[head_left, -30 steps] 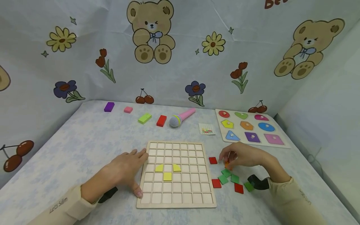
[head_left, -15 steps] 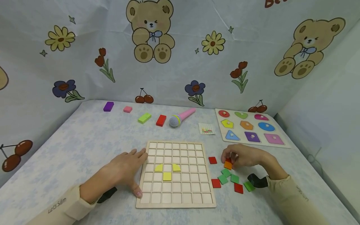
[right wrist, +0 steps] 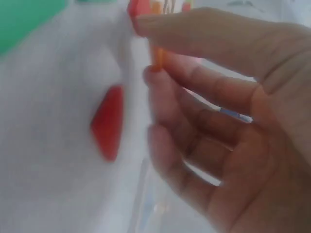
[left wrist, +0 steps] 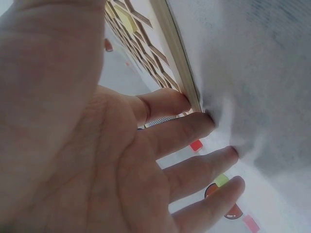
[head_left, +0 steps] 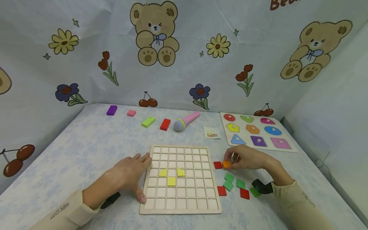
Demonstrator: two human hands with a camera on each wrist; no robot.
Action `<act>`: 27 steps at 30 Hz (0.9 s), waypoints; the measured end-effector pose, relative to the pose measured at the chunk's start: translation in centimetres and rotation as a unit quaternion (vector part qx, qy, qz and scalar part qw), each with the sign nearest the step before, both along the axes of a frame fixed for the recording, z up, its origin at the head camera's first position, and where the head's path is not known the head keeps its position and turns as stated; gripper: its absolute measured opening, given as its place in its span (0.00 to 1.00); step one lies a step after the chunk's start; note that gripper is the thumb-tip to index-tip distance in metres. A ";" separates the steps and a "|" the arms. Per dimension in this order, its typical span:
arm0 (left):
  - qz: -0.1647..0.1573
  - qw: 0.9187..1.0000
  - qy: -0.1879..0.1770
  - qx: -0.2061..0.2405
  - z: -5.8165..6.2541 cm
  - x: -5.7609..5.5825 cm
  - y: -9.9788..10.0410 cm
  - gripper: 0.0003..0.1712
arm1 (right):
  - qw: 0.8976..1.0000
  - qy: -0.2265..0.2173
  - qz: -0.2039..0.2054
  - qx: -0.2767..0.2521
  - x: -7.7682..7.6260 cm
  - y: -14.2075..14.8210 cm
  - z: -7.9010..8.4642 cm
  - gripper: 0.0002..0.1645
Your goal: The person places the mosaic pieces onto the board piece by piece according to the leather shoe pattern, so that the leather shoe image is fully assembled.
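Note:
A wooden grid board [head_left: 180, 211] lies in front of me with yellow pieces in three of its cells, among them a yellow square [head_left: 171, 181]. My left hand [head_left: 123, 174] rests at its left edge, fingers spread and the thumb near the lower corner; the left wrist view shows fingertips touching the board's side [left wrist: 177, 48]. Right of the board, my right hand [head_left: 248, 157] pinches an orange tile [head_left: 226, 164] between thumb and finger. A red tile [head_left: 218, 165] lies just left of it. In the right wrist view another red tile [right wrist: 109, 124] lies beside the fingers.
Several green tiles [head_left: 241, 183] and two red tiles, one the near red tile [head_left: 245, 194], lie nearer me. Behind stand a toy microphone [head_left: 187, 121], a pattern card [head_left: 211, 133], a shape puzzle [head_left: 281, 131] and coloured blocks [head_left: 148, 122]. A printed cloth hangs at the back.
My right hand has carried the orange tile slightly left and away from me, off the green tiles and up beside the red tile. The left hand stays on the board's edge.

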State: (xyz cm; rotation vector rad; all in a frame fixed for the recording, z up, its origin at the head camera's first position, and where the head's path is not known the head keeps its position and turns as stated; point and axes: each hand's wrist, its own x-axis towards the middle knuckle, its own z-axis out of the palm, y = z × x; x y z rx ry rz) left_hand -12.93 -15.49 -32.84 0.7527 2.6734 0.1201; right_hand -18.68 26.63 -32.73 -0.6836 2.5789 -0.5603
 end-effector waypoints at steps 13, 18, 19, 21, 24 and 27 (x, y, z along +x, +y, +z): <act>-0.005 1.000 0.003 -0.003 0.0 0.0 0.0 0.79 | 0.994 0.039 0.096 -0.036 1.4 -7.5 1.1 0.10; -0.007 1.000 -0.003 -0.004 0.1 -0.1 0.1 0.79 | 0.990 0.038 0.129 -0.038 1.6 -10.3 0.9 0.08; -0.006 1.000 -0.004 -0.004 0.1 -0.1 0.1 0.79 | 0.989 0.038 0.136 -0.038 1.6 -10.8 0.9 0.08; -0.004 1.000 -0.006 -0.007 0.1 -0.1 0.1 0.79 | 0.987 0.042 0.154 -0.036 1.8 -12.0 0.8 0.09; 0.001 1.000 -0.008 -0.008 0.1 -0.1 0.1 0.79 | 0.981 0.050 0.184 -0.032 2.0 -13.7 0.8 0.09; 0.006 1.000 -0.010 -0.007 0.1 -0.1 0.1 0.79 | 0.975 0.059 0.211 -0.025 2.2 -15.3 0.7 0.10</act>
